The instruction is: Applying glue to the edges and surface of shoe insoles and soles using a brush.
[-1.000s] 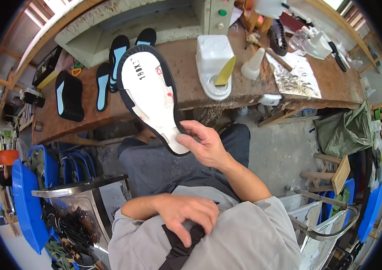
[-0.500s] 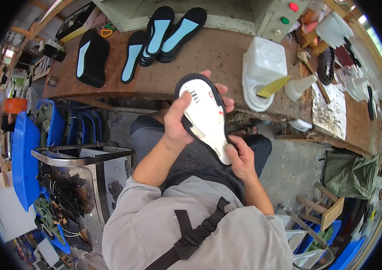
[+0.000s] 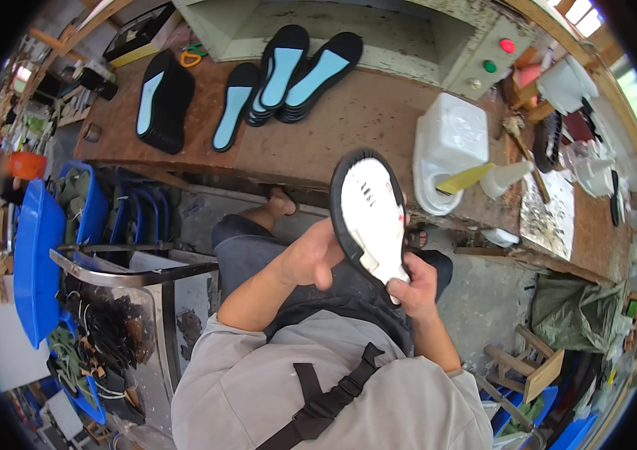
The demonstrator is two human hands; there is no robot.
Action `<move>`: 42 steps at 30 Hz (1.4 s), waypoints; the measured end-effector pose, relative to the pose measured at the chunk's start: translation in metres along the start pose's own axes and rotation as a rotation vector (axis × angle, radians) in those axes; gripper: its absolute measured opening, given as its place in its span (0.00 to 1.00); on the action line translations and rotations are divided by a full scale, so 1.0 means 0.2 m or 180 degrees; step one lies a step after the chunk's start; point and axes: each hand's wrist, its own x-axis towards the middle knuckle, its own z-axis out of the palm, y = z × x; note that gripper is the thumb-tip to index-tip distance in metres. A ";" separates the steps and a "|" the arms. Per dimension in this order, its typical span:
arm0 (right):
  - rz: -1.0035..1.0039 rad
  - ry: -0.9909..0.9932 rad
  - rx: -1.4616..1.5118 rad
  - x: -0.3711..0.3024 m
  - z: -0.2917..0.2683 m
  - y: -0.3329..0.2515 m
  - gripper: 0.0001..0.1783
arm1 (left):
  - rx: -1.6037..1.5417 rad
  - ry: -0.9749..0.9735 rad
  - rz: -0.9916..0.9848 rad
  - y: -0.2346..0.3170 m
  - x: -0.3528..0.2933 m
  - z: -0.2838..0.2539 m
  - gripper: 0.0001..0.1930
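A shoe sole, white on its upward face with a black rim, dark marks and a small red spot, is held tilted over my lap. My right hand pinches its narrow lower end, thumb on the white face. At its left edge is my left hand, its thumb lifted off and pointing down. Most of the left fingers are hidden behind the sole, and skin shows at the sole's right edge. Black insoles with light blue patches lie on the workbench: a stack, a single one and overlapping piles.
A white plastic container stands on the bench with a yellow-green spatula at its mouth. Beside it are a white nozzle and a brush. A metal-framed stand and blue bins are left. A wooden stool is right.
The sole has moved right and down, nearer my body. My left thumb has come off its white face, and my right hand still grips the narrow end. The whole view has shifted slightly.
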 end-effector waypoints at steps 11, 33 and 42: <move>-0.0576 0.1747 -0.1419 0.21 -0.25 -0.15 0.18 | 0.0457 0.0891 0.0011 -0.09 -0.20 -0.18 0.39; -0.1483 -0.0028 -0.3961 0.22 -0.57 -0.32 0.22 | 0.4226 0.1380 0.1005 -0.03 0.20 -0.19 0.50; -0.0130 0.1952 0.0185 0.33 -0.57 -0.11 0.13 | 0.4662 0.1058 0.1098 -0.18 0.27 -0.36 0.48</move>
